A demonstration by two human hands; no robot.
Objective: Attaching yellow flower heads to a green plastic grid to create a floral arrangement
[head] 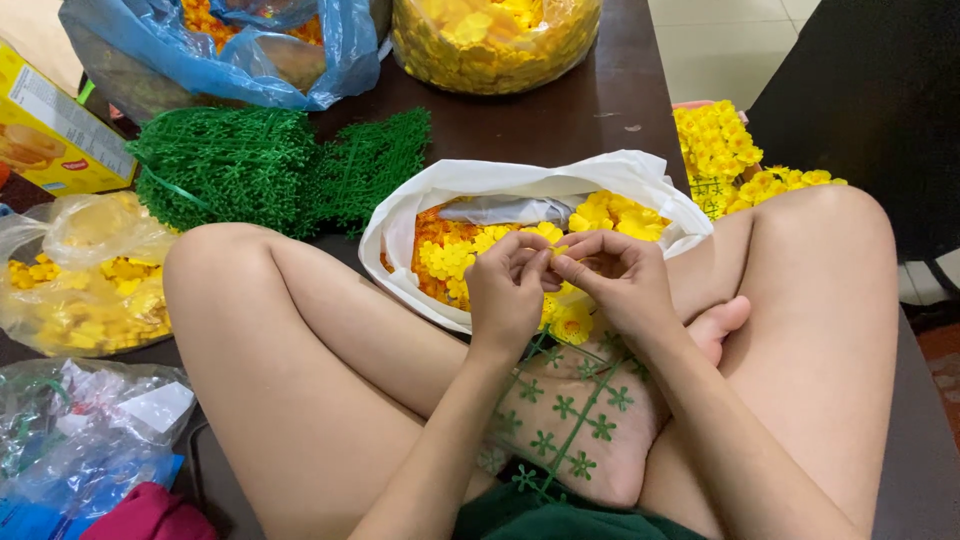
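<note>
The dark brown surface (pixel 560 110) carries everything, and the person sits cross-legged on it. At its far edge stand a blue plastic bag (pixel 250 50) and a clear tub of yellow flowers (pixel 495 40). Nearer lies a heap of green plastic grids (pixel 270 165), with a clear bag of yellow blooms (pixel 85 275) to its left. Between the knees a white plastic bag (pixel 530 180) gapes open, full of yellow and orange flowers. One green grid (pixel 570 410) rests across the person's lower leg. Above it, the left hand (pixel 505 290) and the right hand (pixel 615 280) meet, each grip pinched together on a small yellow flower (pixel 553 255) held just over the white bag's near rim.
</note>
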